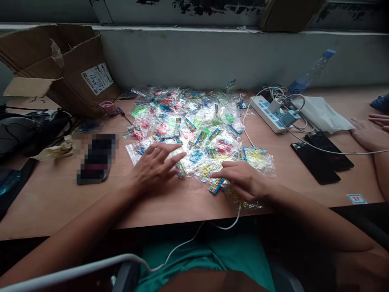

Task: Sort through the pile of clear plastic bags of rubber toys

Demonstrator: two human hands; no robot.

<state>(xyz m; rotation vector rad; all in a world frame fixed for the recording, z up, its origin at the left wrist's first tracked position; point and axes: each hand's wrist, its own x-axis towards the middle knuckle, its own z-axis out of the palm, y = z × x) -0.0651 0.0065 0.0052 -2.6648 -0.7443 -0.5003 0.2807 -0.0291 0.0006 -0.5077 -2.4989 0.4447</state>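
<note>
A spread heap of small clear plastic packets (194,121) with bright blue-and-yellow header strips lies on the table. Red, green, blue and yellow pieces show through the film; their exact kind is too small to make out. My left hand (158,164) is open over the heap's near left edge, fingers apart, beside a white-edged packet (132,151). At the near right edge is my right hand (243,178), its index finger stretched out over the packets and the others loosely bent. Below that palm, a packet with yellow pieces (247,202) lies at the table's front edge, partly hidden.
An open cardboard box (75,73) stands at the back left, near a blurred phone (96,159). To the right are a power strip (269,114) with cables, a plastic bottle (313,75), two dark phones (316,162) and another person's hand (367,132).
</note>
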